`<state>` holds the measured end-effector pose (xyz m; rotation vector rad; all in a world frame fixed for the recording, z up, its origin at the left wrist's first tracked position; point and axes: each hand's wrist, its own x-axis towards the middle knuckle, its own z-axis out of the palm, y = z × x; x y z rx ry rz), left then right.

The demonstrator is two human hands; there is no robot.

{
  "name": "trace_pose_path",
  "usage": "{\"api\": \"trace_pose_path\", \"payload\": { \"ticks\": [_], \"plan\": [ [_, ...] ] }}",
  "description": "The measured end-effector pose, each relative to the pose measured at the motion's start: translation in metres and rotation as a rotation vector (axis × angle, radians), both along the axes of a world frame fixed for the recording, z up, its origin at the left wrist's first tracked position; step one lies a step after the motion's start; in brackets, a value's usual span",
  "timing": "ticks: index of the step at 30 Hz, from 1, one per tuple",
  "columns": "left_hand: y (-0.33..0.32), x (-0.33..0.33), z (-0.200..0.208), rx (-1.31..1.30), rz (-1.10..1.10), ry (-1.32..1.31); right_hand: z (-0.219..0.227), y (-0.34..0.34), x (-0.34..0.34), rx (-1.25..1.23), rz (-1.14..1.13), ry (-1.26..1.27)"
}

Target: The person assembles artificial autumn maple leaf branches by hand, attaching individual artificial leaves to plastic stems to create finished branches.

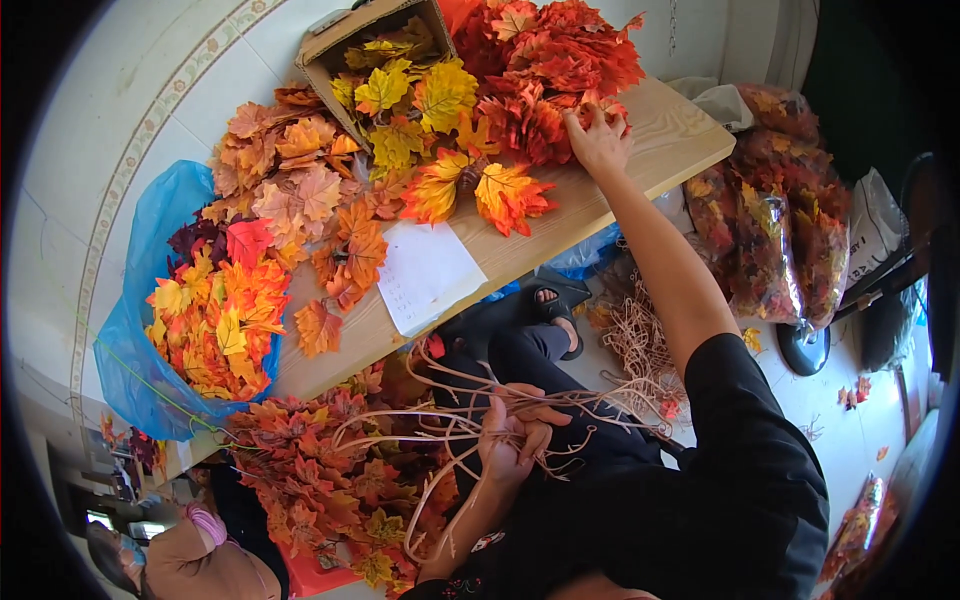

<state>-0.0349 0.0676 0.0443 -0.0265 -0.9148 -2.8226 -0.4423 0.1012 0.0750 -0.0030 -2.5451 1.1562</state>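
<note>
My left hand [513, 437] is closed round a loose bundle of thin tan artificial vine stems [440, 437], whose bare, curling ends spread to both sides above my lap. Stretched out to the table's far right, my right hand [600, 142] has its fingers curled into a heap of red artificial maple leaves [545, 75]; some fingertips are hidden among them. Left of that heap, yellow leaves [440, 95] spill from a tilted cardboard box [325, 75]. Orange-and-yellow leaves [510, 195] lie just in front of the box, with peach-orange leaves [300, 190] farther left.
A white paper sheet [425, 275] lies on the wooden table [680, 130]. A blue bag [125, 330] of leaves stands at the left. More leaves [320, 460] fill a red container below. A tangle of stems [640, 330] and bagged leaves [765, 230] are right. Another person [200, 560] sits lower left.
</note>
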Motion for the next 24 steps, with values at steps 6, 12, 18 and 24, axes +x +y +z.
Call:
{"api": "trace_pose_path", "payload": {
  "ticks": [6, 12, 18, 24],
  "plan": [
    [-0.001, 0.0, -0.001, -0.022, -0.004, -0.004, 0.01, 0.012, 0.011, 0.025, -0.019, -0.021],
    [-0.003, 0.001, -0.002, 0.014, -0.016, -0.008, 0.021, 0.049, 0.014, 0.013, 0.0, -0.024],
    [-0.002, -0.002, -0.003, 0.01, -0.021, -0.009, 0.036, 0.063, -0.013, 0.212, -0.059, 0.493],
    [-0.003, -0.002, -0.008, 0.019, -0.011, -0.005, 0.079, 0.044, -0.031, 0.611, 0.35, 0.691]
  ]
}}
